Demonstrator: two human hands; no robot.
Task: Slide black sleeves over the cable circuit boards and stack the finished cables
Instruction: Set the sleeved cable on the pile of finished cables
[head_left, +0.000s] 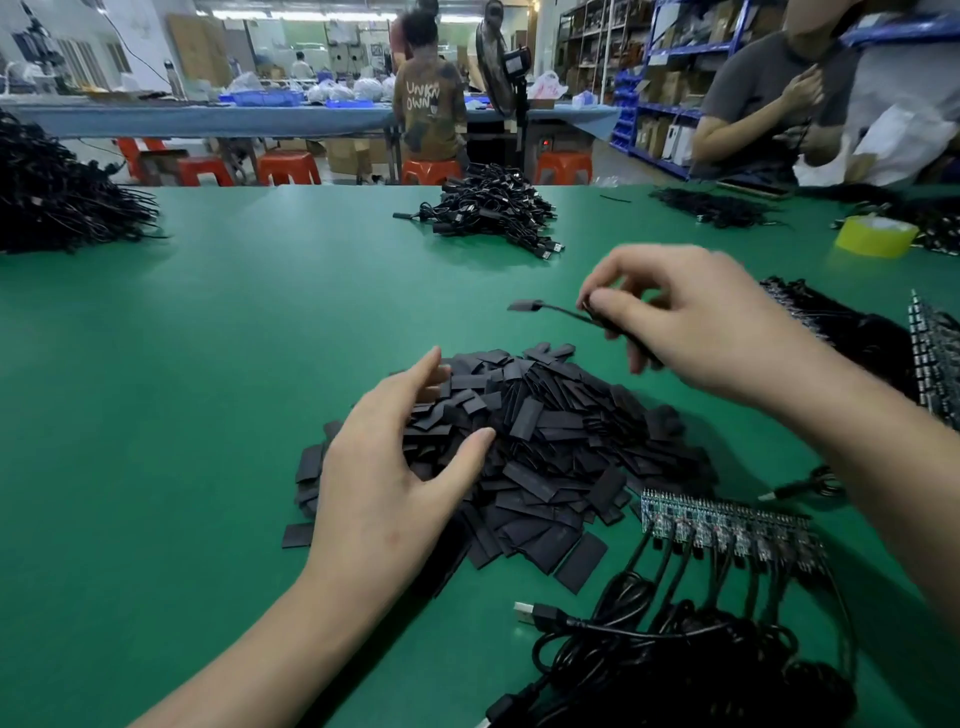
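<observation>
While the left hand (384, 467) rests spread on the sleeve pile (545, 447), the right hand (691, 327) pinches a cable (550, 310) just above it.

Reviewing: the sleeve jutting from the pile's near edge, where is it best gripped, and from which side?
Probably pinch the sleeve by its near end, coming from the near side: it lies flat, that end poking clear of the pile.
</observation>
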